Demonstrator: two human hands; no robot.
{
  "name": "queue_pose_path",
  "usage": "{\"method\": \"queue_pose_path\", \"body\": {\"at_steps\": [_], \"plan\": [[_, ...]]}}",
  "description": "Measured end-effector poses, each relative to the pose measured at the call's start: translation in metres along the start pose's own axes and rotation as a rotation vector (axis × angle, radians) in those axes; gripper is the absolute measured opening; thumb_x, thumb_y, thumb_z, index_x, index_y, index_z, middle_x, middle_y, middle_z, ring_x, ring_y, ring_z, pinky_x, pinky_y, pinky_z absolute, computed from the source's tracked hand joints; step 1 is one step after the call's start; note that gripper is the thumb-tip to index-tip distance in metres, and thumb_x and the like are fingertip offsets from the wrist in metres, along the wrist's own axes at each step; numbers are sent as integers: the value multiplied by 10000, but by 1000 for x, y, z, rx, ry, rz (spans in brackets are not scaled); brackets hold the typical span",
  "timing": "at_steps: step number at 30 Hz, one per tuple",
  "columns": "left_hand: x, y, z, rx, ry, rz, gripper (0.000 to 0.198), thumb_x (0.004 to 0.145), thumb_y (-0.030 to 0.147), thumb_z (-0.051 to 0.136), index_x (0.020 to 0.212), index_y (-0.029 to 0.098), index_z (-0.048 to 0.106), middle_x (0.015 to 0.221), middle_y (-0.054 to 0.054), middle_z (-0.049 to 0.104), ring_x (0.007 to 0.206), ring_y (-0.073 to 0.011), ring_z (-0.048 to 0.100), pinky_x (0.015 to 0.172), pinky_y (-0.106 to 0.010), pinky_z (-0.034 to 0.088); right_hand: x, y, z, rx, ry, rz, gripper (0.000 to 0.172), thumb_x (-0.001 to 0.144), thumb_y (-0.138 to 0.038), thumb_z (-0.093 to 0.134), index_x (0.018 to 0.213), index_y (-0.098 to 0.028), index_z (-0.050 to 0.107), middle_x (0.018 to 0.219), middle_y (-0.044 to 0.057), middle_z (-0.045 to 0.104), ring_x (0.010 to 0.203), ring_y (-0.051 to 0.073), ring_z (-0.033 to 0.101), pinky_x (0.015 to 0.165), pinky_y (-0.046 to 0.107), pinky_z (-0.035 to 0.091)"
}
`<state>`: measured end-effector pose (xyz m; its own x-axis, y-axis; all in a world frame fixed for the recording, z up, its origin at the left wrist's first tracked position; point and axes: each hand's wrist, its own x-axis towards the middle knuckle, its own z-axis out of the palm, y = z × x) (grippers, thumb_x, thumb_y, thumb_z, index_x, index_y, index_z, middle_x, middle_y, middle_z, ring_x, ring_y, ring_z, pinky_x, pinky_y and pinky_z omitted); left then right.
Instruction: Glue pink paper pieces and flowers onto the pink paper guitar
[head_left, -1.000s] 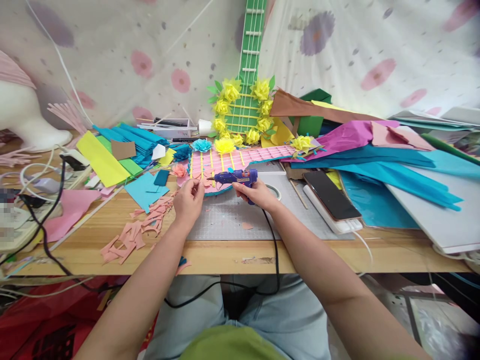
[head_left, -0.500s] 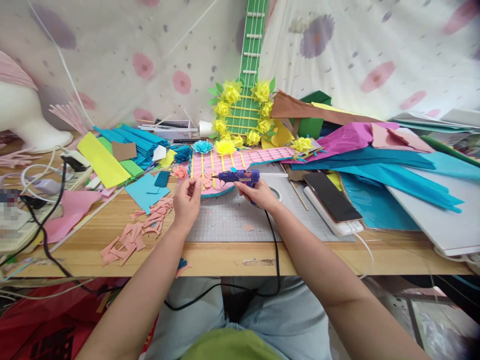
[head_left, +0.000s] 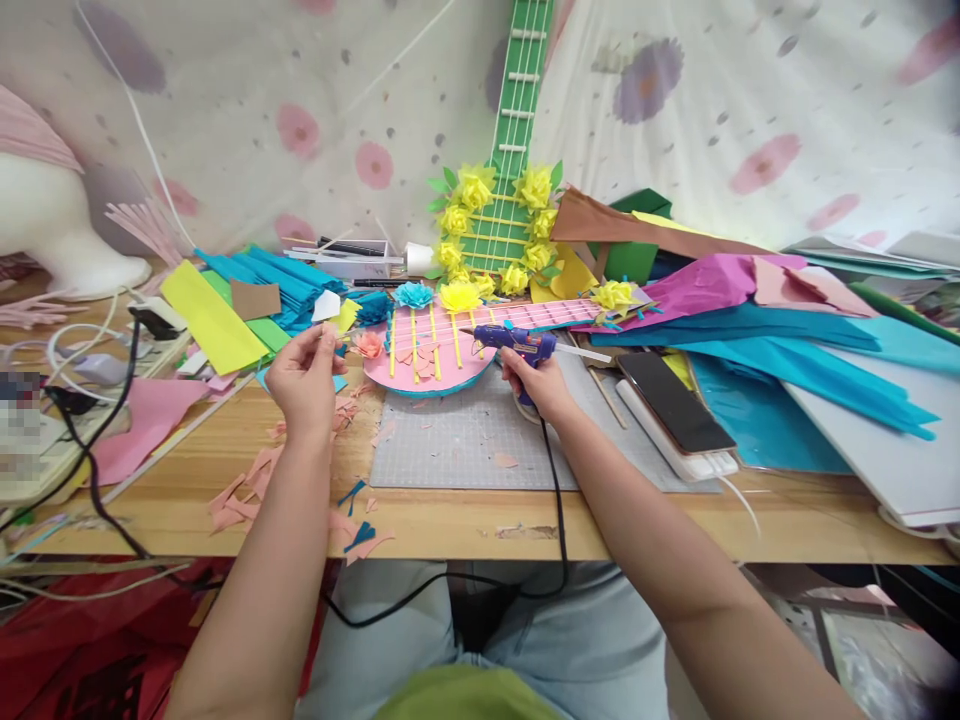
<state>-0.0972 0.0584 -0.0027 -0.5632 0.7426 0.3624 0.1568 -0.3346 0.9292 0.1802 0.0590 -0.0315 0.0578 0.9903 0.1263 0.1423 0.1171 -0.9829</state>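
My right hand (head_left: 536,380) grips a purple glue gun (head_left: 517,343), its nozzle pointing left and a white glue stick (head_left: 583,353) sticking out behind. Under the nozzle lies a pink paper guitar (head_left: 416,365) with yellow strips and a blue edge. A coral paper flower (head_left: 368,345), a blue paper flower (head_left: 413,294) and a yellow paper flower (head_left: 460,296) sit along its body. My left hand (head_left: 304,375) is raised left of the guitar with fingertips pinched together; what is in them, if anything, is too small to make out.
A green paper guitar (head_left: 517,130) with yellow flowers stands behind. Blue paper (head_left: 266,280) and coral scraps (head_left: 244,495) lie left. A phone (head_left: 675,400) rests on a white power strip (head_left: 686,458) at right. The gun's black cord (head_left: 556,490) hangs over the table edge.
My left hand has moved left and up, away from the nozzle and the pink guitar. My right hand with the glue gun has shifted slightly right. The view has turned a little.
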Motion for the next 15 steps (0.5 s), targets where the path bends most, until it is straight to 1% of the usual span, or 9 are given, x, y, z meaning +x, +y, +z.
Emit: {"method": "queue_pose_path", "body": {"at_steps": [3, 6, 9, 11, 15], "plan": [[10, 11, -5, -11, -87, -116, 197, 684, 320, 694, 803, 173, 638, 696, -1, 641, 532, -73, 523, 484, -196, 470, 1, 0, 0, 24, 16, -4, 539, 632, -706, 637, 566, -189, 499, 520, -14, 519, 393, 62, 400, 400, 235, 325], [17, 17, -14, 4, -172, -280, 197, 608, 274, 721, 707, 160, 595, 645, 4, 620, 508, -63, 505, 458, -178, 447, 1, 0, -1, 21, 26, -4, 534, 641, -703, 630, 559, -193, 493, 521, -13, 514, 394, 64, 397, 401, 238, 323], [19, 14, -23, 86, -253, -451, 230, 543, 271, 736, 669, 153, 584, 595, 14, 590, 469, -53, 466, 419, -165, 403, 2, 2, -2, 7, 39, 2, 529, 653, -708, 610, 574, -199, 493, 522, -12, 513, 405, 72, 399, 408, 243, 329], [20, 8, -27, 167, -295, -534, 241, 521, 279, 738, 657, 153, 584, 579, 19, 578, 445, -50, 445, 387, -160, 354, 3, 3, -3, 11, 46, -2, 519, 665, -701, 604, 588, -199, 494, 535, -11, 518, 415, 73, 401, 413, 243, 333], [21, 1, -27, 240, -380, -658, 233, 500, 247, 737, 642, 157, 576, 617, 12, 600, 440, -68, 492, 352, -163, 286, 3, 4, -2, 29, 51, -2, 506, 667, -684, 618, 589, -197, 504, 547, -9, 521, 419, 74, 404, 413, 246, 330]]}}
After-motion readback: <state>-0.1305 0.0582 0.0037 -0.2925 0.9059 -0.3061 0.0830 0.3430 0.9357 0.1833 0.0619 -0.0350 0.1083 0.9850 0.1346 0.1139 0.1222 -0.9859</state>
